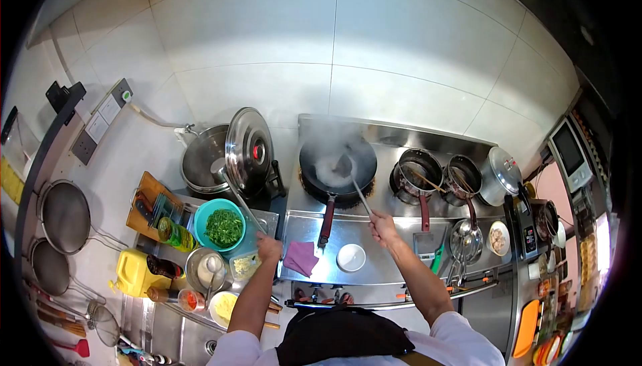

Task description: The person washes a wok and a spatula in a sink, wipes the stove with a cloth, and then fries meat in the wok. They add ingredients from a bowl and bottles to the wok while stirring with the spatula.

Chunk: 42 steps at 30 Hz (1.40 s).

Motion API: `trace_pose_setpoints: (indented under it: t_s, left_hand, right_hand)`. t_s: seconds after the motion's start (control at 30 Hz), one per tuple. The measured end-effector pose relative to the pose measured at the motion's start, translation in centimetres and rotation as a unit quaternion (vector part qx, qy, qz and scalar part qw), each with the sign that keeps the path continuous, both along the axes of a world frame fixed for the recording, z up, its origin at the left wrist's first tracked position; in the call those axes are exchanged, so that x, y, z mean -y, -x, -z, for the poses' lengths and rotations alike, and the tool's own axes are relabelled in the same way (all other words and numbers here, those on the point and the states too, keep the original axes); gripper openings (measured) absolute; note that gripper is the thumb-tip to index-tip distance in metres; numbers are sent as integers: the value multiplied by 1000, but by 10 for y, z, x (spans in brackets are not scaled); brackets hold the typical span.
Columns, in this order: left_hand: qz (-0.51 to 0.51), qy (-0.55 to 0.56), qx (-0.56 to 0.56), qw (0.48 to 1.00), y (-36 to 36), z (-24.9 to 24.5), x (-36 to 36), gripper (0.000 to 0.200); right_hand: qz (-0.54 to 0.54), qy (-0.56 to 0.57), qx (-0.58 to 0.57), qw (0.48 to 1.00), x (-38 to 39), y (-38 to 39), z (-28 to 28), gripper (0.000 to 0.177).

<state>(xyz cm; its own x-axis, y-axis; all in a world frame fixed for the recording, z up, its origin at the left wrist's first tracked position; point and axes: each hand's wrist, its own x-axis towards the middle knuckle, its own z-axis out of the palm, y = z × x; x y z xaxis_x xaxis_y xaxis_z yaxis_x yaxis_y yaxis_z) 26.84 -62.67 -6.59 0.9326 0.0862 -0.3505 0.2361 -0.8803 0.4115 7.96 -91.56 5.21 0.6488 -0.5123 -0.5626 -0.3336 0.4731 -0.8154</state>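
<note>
My right hand (383,227) is closed round the handle of a spatula (362,197). Its dark head dips into a black wok (367,157), where pale liquid steams. The wok sits on the left burner, its brown handle pointing toward me. My left hand (269,248) grips a long metal ladle (242,201), whose bowl is over the large steel pot (200,180) at the left. A shiny lid (242,144) leans upright at that pot's right side. Below the ladle handle stands a turquoise bowl (200,219) of chopped greens (224,227).
A purple cloth (301,259) and small white bowl (351,258) lie in front of the wok. Two dark saucepans (420,159) and a pressure cooker (503,172) stand right. At left are a yellow jug (137,274), bottles and ingredient bowls. Strainers (65,215) hang far left.
</note>
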Motion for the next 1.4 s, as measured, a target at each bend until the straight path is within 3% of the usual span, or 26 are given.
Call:
trace_pose_setpoints:
  t_s: [0.07, 0.1, 0.17, 0.2, 0.27, 0.3, 0.37, 0.5, 0.6, 0.7, 0.83, 0.93, 1.03, 1.1, 1.17, 1.27, 1.37, 1.4]
  left_hand:
    - [32, 37, 59, 997, -4, -1, 2, 66]
    - [32, 37, 59, 997, -15, 21, 0, 66]
    - [1, 297, 129, 946, -39, 74, -6, 49]
    - [2, 298, 129, 946, -35, 55, -6, 49]
    - [-182, 424, 41, 886, -31, -21, -1, 34]
    - [-184, 425, 44, 885, -43, -29, 0, 34]
    - [-222, 527, 63, 818, -66, -44, -13, 12]
    - [-212, 543, 59, 811, -132, -47, -39, 8]
    - [-228, 633, -55, 738, -162, -67, -52, 21]
    - [-241, 655, -80, 711, -172, -82, -65, 20]
    - [-234, 679, -39, 694, -148, -111, -85, 20]
    - [-207, 667, -14, 716, -129, -120, -103, 15]
    - [-166, 692, 25, 702, -98, -164, -127, 9]
    - [-191, 746, 0, 638, -74, -198, -129, 10]
    - [-174, 761, -9, 624, -44, -230, -129, 11]
    - [-105, 811, -85, 569, -4, -256, -125, 31]
    - [-86, 824, -161, 537, 27, -262, -114, 34]
    - [-84, 807, -173, 559, 35, -261, -106, 33]
  right_hand:
    - [34, 46, 9, 998, -3, 2, 0, 44]
    - [35, 46, 9, 998, -2, 2, 0, 44]
    - [52, 43, 33, 997, 1, 2, 4, 45]
    - [53, 43, 34, 997, 2, 1, 7, 45]
    - [10, 99, -15, 995, 5, -1, 13, 42]
    - [8, 99, -12, 995, 4, 0, 11, 42]
    - [-3, 100, 4, 995, 3, 3, 8, 40]
    - [-15, 109, 10, 994, -2, 12, 10, 39]
    - [-6, 103, -5, 995, -12, 18, -5, 37]
    - [-2, 124, -1, 992, -14, 20, -3, 38]
    - [8, 96, 19, 995, -14, 27, -8, 38]
    - [5, 76, 21, 997, -9, 30, -7, 42]
    - [0, 79, 34, 996, -9, 23, -8, 40]
    - [18, 62, 44, 997, -11, 19, -7, 36]
    - [18, 31, 56, 998, -12, 14, -8, 39]
    - [27, -14, 79, 996, -11, 9, -9, 43]
    - [44, -41, 88, 994, -12, 3, -11, 37]
    - [48, -54, 91, 993, -14, 2, -17, 29]
